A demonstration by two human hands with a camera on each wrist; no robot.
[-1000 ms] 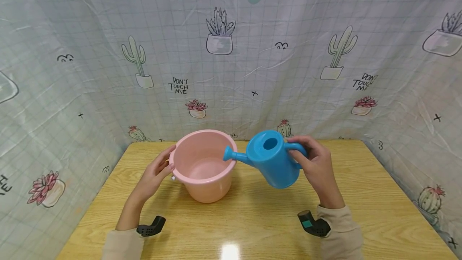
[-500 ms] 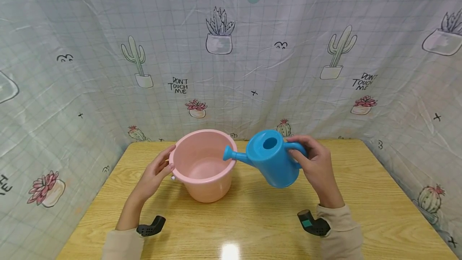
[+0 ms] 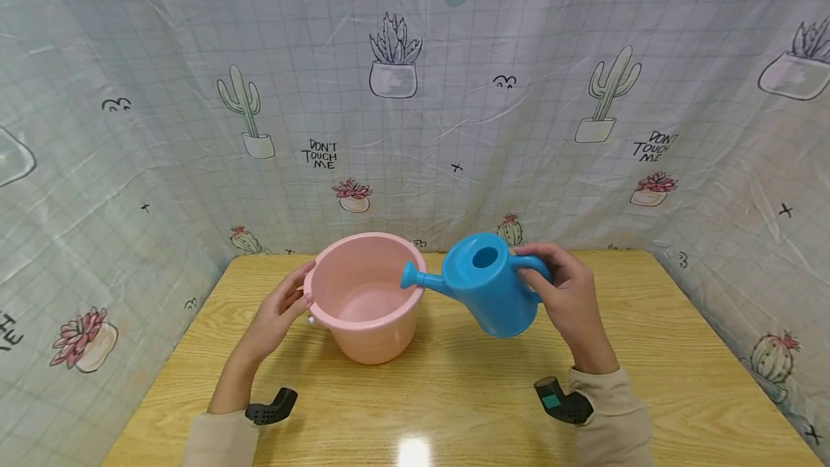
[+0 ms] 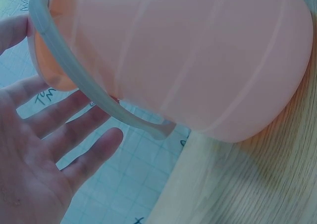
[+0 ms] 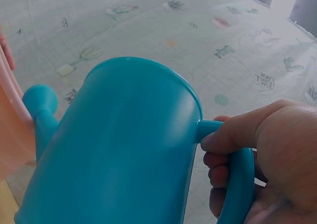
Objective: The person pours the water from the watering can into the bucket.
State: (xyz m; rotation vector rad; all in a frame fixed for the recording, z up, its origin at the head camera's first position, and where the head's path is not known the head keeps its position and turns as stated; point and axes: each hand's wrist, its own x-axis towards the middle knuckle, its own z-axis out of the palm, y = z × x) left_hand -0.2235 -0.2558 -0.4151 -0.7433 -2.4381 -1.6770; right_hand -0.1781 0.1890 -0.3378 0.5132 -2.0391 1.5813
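Observation:
A pink bucket stands upright on the wooden table, its inside bare as far as I can see. My left hand touches the left side of its rim. In the left wrist view, that hand's fingers are spread and fairly straight beside the bucket's pale carrying handle. A blue watering can is held by my right hand, which grips its handle. The can tilts left, and its spout reaches over the bucket's right rim. No water shows at the spout.
The wooden table extends around the bucket and toward both sides. A cloth backdrop printed with cacti hangs behind and along the sides. Black wrist devices are worn at both sleeves.

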